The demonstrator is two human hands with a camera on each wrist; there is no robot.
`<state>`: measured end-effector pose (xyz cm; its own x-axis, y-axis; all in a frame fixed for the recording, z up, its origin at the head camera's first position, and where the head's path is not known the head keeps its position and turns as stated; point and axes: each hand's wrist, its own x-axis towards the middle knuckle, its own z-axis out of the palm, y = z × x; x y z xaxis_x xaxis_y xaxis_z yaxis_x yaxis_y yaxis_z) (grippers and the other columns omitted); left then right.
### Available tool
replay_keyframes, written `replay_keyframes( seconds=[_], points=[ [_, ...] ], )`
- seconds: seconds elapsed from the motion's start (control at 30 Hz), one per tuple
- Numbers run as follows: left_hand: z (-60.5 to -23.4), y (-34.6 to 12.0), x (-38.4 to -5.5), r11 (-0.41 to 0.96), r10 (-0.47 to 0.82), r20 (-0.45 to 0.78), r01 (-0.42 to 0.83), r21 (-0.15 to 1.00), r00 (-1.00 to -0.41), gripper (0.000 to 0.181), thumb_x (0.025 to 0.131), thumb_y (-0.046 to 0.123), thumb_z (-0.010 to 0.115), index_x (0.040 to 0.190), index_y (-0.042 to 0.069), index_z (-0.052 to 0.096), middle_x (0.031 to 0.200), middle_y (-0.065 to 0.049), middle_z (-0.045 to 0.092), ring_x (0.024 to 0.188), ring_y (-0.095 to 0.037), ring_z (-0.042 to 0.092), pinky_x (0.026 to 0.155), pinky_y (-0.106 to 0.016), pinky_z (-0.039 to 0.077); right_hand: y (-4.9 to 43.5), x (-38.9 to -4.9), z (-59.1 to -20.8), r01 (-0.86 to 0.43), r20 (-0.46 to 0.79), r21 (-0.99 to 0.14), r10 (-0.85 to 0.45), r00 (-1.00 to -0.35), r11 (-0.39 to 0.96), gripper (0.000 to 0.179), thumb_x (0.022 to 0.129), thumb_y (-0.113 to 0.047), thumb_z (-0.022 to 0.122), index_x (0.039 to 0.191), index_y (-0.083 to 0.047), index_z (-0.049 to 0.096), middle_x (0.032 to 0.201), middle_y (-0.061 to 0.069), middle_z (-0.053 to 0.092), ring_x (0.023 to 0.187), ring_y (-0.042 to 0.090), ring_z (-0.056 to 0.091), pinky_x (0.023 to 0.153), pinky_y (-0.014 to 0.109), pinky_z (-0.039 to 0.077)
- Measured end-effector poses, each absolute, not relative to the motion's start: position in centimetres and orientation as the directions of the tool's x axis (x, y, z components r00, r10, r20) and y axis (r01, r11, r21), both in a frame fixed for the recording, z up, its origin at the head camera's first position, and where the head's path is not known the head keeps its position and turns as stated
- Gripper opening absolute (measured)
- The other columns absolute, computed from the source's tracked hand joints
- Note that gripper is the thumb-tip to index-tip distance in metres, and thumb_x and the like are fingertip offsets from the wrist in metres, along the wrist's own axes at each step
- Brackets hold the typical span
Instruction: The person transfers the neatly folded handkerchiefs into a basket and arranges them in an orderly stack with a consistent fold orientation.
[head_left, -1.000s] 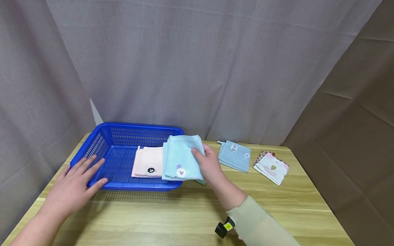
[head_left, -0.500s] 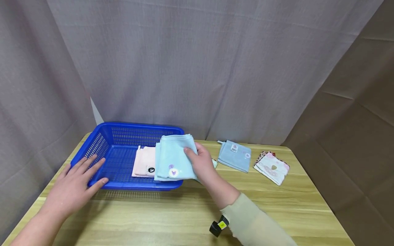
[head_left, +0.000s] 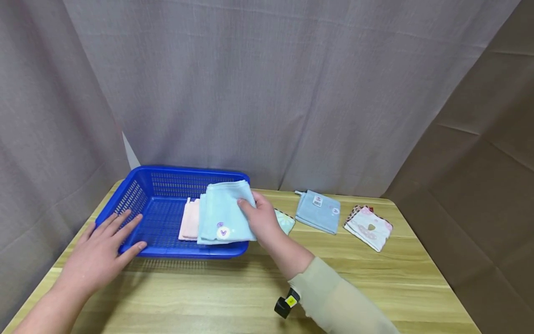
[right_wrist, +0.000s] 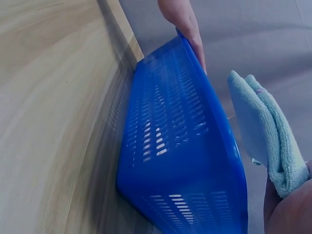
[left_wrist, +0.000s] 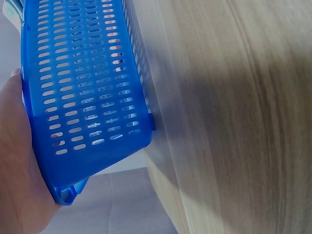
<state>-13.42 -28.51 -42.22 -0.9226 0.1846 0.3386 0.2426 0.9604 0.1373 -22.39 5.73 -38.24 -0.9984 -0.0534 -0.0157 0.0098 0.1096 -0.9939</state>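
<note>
My right hand [head_left: 264, 218] pinches a folded light-blue towel [head_left: 227, 211] by its right edge, thumb on top. The towel hangs over the right part of the blue plastic basket [head_left: 167, 252]; the right wrist view shows its folded edge [right_wrist: 278, 141] above the rim. Inside the basket lies a folded pink towel [head_left: 189, 222], its right side hidden behind the blue one. My left hand [head_left: 98, 250] rests with spread fingers on the basket's front left corner. From the left wrist camera, that hand [left_wrist: 19, 161] lies along the rim above the slotted wall [left_wrist: 83, 97].
On the wooden table [head_left: 200, 297], right of the basket, lie a pale green patterned cloth [head_left: 285, 222] partly behind my right arm, a folded grey-blue towel [head_left: 318, 212] with a label, and a white and pink cloth [head_left: 369, 228]. A grey curtain [head_left: 250, 93] hangs behind.
My right hand has carried the light-blue towel leftward, further over the basket, covering more of the pink towel. The pale green cloth has come into view behind it. My left hand stays put.
</note>
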Motion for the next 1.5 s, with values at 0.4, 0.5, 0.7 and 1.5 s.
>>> replay_keyframes(
  seconds=[0.4, 0.5, 0.7, 1.5],
  points=[
    [-42.3, -28.6, -13.2, 0.962, 0.180, 0.317, 0.234, 0.138, -0.931, 0.069, 0.096, 0.055, 0.056, 0.153, 0.018, 0.041, 0.153, -0.021, 0.038, 0.140, -0.049, 0.029, 0.113, -0.069, 0.004, 3.9, -22.0, -38.0, 0.013, -0.023, -0.994, -0.095, -0.995, 0.113, 0.034, 0.097, -0.021, 0.064, 0.129, -0.013, 0.064, 0.096, 0.008, 0.069, 0.072, 0.015, 0.067, 0.065, 0.032, 0.058],
    [-42.4, -28.6, -13.1, 0.963, 0.177, 0.308, 0.229, 0.140, -0.935, 0.069, 0.097, 0.055, 0.054, 0.153, 0.018, 0.039, 0.154, -0.021, 0.037, 0.141, -0.049, 0.028, 0.113, -0.069, 0.003, 3.5, -22.0, -38.1, 0.013, -0.025, -0.992, -0.096, -0.995, 0.129, 0.034, 0.096, -0.022, 0.065, 0.129, -0.013, 0.064, 0.097, 0.007, 0.069, 0.073, 0.015, 0.066, 0.065, 0.032, 0.058],
    [-42.6, -28.7, -13.0, 0.963, 0.171, 0.318, 0.226, 0.145, -0.932, 0.069, 0.097, 0.056, 0.054, 0.152, 0.016, 0.042, 0.153, -0.021, 0.038, 0.141, -0.049, 0.028, 0.114, -0.068, 0.004, 2.8, -22.2, -38.4, 0.024, -0.034, -0.994, -0.096, -0.995, 0.105, 0.034, 0.096, -0.022, 0.065, 0.128, -0.012, 0.065, 0.095, 0.008, 0.069, 0.073, 0.016, 0.066, 0.064, 0.032, 0.058],
    [-42.6, -28.6, -13.3, 0.960, 0.188, 0.349, 0.248, 0.134, -0.918, 0.068, 0.096, 0.054, 0.056, 0.152, 0.019, 0.041, 0.154, -0.020, 0.038, 0.140, -0.049, 0.030, 0.114, -0.068, 0.005, 0.9, -23.0, -38.5, 0.087, -0.094, -0.993, -0.085, -0.992, 0.081, 0.035, 0.095, -0.022, 0.065, 0.128, -0.009, 0.064, 0.095, 0.007, 0.069, 0.073, 0.016, 0.067, 0.063, 0.032, 0.058]
  ],
)
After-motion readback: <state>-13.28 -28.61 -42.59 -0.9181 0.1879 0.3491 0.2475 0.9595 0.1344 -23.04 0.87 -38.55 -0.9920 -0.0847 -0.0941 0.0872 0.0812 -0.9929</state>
